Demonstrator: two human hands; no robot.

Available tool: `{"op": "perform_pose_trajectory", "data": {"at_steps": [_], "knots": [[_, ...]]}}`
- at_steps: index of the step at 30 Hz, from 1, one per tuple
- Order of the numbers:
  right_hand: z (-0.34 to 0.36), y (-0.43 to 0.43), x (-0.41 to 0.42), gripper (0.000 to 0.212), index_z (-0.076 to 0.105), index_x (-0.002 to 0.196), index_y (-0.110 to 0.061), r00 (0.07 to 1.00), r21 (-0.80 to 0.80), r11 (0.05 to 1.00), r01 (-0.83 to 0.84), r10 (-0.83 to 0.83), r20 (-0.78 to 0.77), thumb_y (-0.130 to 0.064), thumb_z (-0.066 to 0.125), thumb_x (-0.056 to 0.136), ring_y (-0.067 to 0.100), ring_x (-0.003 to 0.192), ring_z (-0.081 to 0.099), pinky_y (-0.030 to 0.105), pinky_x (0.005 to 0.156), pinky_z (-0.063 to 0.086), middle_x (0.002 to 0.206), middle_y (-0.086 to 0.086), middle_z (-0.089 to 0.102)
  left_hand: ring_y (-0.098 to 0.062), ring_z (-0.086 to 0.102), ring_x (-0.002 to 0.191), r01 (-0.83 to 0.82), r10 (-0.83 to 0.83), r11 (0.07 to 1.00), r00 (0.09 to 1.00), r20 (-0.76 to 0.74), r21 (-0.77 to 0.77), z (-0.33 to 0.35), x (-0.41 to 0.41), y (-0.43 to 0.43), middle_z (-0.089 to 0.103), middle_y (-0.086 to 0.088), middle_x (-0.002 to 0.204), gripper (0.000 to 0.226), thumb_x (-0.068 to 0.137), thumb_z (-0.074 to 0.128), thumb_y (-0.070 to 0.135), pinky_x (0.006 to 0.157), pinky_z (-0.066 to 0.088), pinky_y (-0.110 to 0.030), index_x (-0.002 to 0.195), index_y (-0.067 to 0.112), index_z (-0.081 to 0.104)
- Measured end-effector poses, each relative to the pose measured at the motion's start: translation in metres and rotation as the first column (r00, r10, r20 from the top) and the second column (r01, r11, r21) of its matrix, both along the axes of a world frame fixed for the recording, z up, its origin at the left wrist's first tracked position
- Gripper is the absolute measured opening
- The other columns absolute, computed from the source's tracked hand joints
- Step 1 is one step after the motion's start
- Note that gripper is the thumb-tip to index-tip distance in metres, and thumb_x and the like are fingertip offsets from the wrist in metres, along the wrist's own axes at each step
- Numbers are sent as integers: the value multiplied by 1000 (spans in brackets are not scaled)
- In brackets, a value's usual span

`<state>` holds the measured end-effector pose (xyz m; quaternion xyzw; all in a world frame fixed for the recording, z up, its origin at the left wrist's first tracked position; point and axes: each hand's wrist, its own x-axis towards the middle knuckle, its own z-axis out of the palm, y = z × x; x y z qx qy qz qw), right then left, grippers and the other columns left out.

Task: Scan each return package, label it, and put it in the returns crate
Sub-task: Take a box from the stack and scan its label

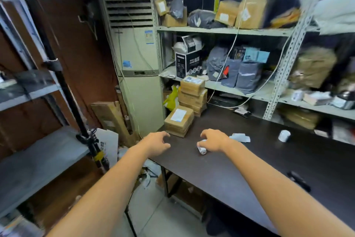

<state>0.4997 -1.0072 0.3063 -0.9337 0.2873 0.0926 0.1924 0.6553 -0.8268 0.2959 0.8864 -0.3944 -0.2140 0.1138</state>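
Head view: left hand (156, 143) fingers spread, empty; right hand (214, 140) fingers around label roll (202, 149).

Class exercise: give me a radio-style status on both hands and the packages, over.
Left hand empty, fingers spread. Right hand holding small white roll. Labelled package stack untouched ahead. Path clear.

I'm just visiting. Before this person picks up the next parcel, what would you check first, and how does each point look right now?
1. Left hand free: ok, open, holding nothing.
2. Right hand free: not ok, fingers on a small white roll.
3. Parcels near: ok, low stack of boxes just beyond the left hand.
4. Top box labelled: ok, white label showing.
5. Scanner located: cannot tell.
6. Returns crate located: cannot tell, none in view.
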Motion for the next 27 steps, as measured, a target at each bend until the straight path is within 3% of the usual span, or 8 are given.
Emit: {"op": "perform_pose_trajectory", "data": {"at_steps": [9,17,20,27], "knots": [[-43,-72,31,47,53,134,-18,996,51,995,85,-85,-3,-40,56,93,26,121,55,34,95,44,135,6,57,-21,58,113,-2,2,1000,999,41,11,-29,48,-71,63,0,122,46,95,54,39,95,46,-32,138,26,47],[-103,-131,144,48,54,132,-18,987,142,979,146,-154,41,-43,56,90,28,119,56,36,94,47,131,6,60,-26,56,115,-26,25,999,999,31,30,-86,156,-146,60,-3,126,46,91,55,38,92,46,-32,135,28,49],[-128,-155,191,49,52,133,-16,983,171,969,176,-183,21,-42,55,92,29,120,56,35,94,46,133,7,59,-28,55,118,-41,40,998,999,18,41,-111,197,-173,55,-9,130,50,92,56,36,100,45,-38,139,25,46],[-174,-202,276,44,54,129,-12,954,287,914,287,-300,1,-39,55,95,30,118,56,35,88,45,131,9,59,-33,47,127,-79,81,996,996,-35,52,-158,277,-225,44,-16,138,59,92,57,33,106,37,-34,146,21,38]]}}
